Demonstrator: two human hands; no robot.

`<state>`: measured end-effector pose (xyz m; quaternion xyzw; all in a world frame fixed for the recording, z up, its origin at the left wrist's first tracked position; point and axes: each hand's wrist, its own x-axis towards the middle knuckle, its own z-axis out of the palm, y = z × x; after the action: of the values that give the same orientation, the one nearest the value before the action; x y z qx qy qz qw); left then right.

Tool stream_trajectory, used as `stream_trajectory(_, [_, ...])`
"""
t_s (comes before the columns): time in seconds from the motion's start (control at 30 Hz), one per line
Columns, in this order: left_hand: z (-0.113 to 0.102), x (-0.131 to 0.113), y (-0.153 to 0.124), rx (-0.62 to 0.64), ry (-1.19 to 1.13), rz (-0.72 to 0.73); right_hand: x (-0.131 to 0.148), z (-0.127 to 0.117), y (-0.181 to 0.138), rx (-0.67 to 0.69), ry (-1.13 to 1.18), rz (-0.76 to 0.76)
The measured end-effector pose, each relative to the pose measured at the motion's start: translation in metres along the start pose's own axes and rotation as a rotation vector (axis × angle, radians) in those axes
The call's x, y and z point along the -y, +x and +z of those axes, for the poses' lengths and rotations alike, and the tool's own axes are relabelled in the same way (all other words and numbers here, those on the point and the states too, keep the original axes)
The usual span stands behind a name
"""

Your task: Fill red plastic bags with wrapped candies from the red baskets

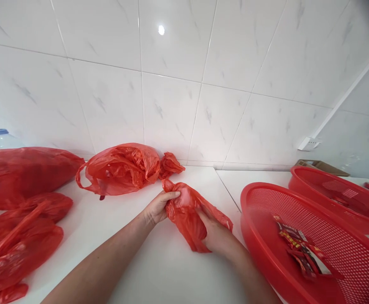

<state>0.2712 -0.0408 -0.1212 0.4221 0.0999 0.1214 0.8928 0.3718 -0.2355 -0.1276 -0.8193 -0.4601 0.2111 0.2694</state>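
Observation:
A small red plastic bag point(189, 213) lies crumpled on the white counter point(159, 270) at the middle. My left hand point(159, 207) pinches its upper left edge with thumb and fingers closed on the plastic. My right hand point(214, 234) grips the bag's lower right side, fingers partly buried in the folds. What is inside the bag is hidden.
A larger red bag point(121, 169) with loop handles lies behind, against the tiled wall. More red bags point(19, 211) pile up at the left, a bottle point(1, 137) behind them. Two red mesh baskets point(345, 249) point(333, 192) stand at the right, the nearer holding several snack packets point(301, 249).

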Motion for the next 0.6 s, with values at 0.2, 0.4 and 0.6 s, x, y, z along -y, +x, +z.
stream_trajectory(0.2, [-0.008,0.003,0.003,-0.076,0.043,-0.009,0.019,-0.008,-0.006,-0.002,-0.059,-0.087])
stream_trajectory(0.4, [-0.026,0.004,0.008,-0.024,0.057,-0.144,0.065,-0.031,-0.055,-0.128,-0.173,-0.150])
stream_trajectory(0.6, [-0.027,0.005,0.004,0.091,0.100,-0.319,0.052,-0.101,-0.112,-0.236,-0.242,-0.023])
